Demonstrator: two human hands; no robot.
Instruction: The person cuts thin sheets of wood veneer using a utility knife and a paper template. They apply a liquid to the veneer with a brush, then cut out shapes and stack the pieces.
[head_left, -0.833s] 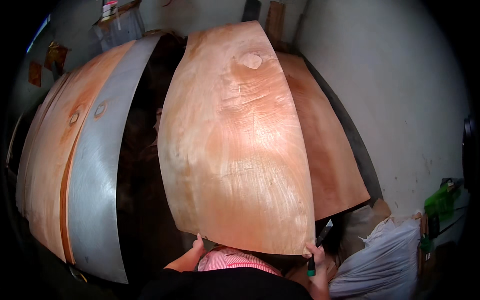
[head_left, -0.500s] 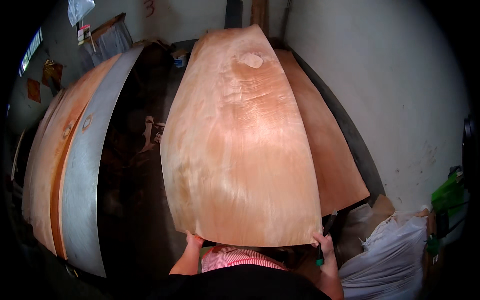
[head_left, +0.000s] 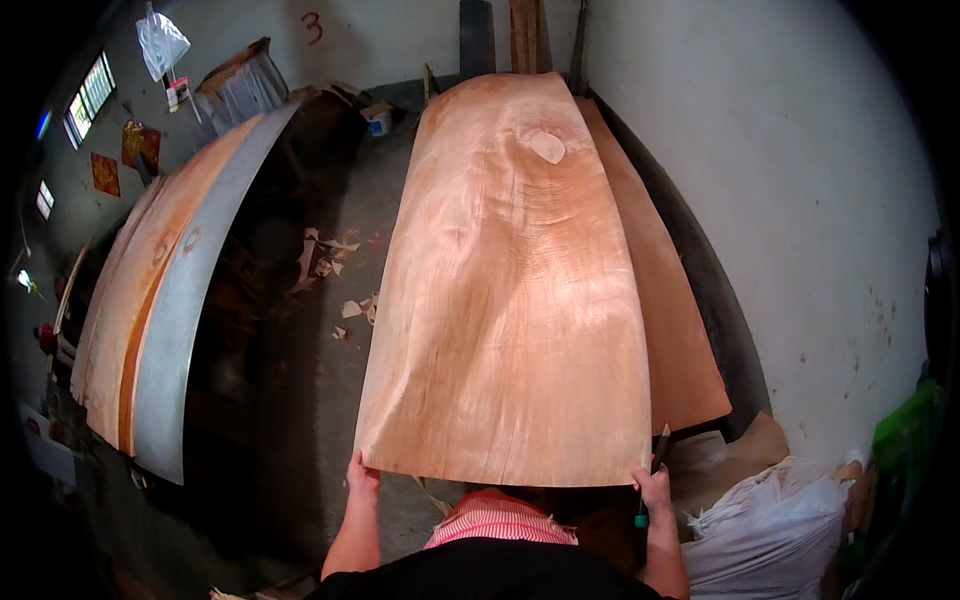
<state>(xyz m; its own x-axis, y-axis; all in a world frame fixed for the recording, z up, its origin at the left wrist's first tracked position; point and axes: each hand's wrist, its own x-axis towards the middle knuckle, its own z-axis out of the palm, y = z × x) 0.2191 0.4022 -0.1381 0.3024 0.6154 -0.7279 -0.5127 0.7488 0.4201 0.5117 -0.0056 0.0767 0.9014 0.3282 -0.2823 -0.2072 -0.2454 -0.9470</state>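
Observation:
A large, thin wood veneer sheet (head_left: 510,330), pale orange-brown with a ripple and an oval knot hole near its far end, stretches away from me. My left hand (head_left: 363,474) grips its near left corner. At the near right corner, my right hand (head_left: 653,486) pinches the edge and also holds a slim dark tool with a pointed tip and a green butt end (head_left: 641,521), perhaps a knife. Another veneer sheet (head_left: 685,370) lies beneath and to the right, partly covered.
Left stands a stack of veneer sheets (head_left: 165,260) with a grey sheet (head_left: 185,300) along its side. Wood scraps (head_left: 325,255) litter the floor between. A white wall (head_left: 780,200) runs along the right, with a white sack (head_left: 770,525) at the near right. A small bucket (head_left: 379,124) stands far back.
The veneer's near left corner and my left hand have shifted slightly left, and the sheet's surface now shows a stronger ripple. The view has tilted and turned a little. Both hands keep their hold.

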